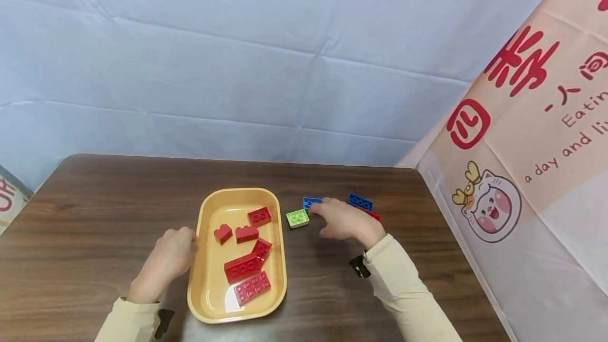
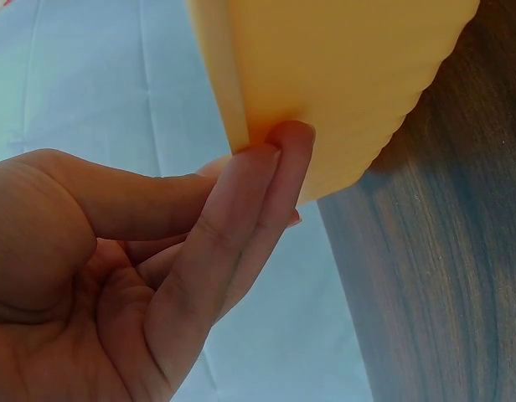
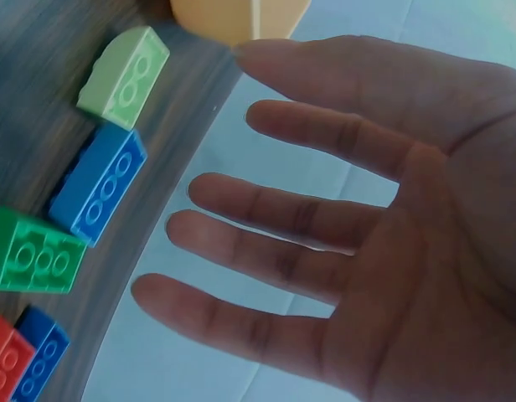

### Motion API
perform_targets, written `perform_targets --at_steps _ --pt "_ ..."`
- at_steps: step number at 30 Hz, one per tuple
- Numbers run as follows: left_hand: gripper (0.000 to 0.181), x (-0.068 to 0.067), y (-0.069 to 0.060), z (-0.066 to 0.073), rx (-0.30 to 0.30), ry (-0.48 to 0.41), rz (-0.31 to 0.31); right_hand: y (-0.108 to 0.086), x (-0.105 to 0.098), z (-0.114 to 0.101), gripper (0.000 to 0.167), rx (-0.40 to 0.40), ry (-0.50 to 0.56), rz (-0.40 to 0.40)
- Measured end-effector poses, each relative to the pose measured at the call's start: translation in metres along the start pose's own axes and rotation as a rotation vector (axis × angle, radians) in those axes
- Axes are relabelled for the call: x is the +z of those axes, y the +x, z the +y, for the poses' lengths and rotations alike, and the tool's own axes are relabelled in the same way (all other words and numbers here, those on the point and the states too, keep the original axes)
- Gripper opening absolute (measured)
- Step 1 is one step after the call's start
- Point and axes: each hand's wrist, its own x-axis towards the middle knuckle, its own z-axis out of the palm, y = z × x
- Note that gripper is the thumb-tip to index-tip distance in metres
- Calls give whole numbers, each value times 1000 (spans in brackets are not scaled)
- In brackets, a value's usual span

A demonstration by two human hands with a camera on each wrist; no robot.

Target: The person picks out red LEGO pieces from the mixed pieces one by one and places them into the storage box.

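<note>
My left hand (image 1: 166,257) pinches the left rim of a yellow tray (image 1: 209,268); the left wrist view shows thumb and fingertips on its edge. Several red toy bricks, among them a studded one (image 1: 253,288), lie in the tray. With fingers spread and holding nothing, my right hand (image 1: 344,220) hovers over loose bricks right of the tray. Nearest to it are a light green brick (image 1: 297,218) and a blue brick (image 1: 311,203). A darker green brick (image 3: 36,251) shows only in the right wrist view. Another blue brick (image 1: 360,202) and a red brick (image 1: 371,214) lie beyond the hand.
The dark wooden table (image 1: 104,215) ends at a pale cloth backdrop (image 1: 214,67). On the right hangs a printed banner (image 1: 537,136) close to the table's edge.
</note>
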Motion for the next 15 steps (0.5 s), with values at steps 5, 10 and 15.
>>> perform_targets --at_steps 5,10,15 --pt "17 0 0 0 8 -3 3 -6 -3 16 46 8 17 2" --pt "17 0 -1 0 13 -3 4 -11 -6 33 45 9 20 23" --pt "19 0 -1 -1 23 -8 10 -15 -6 50 45 2 42 45"
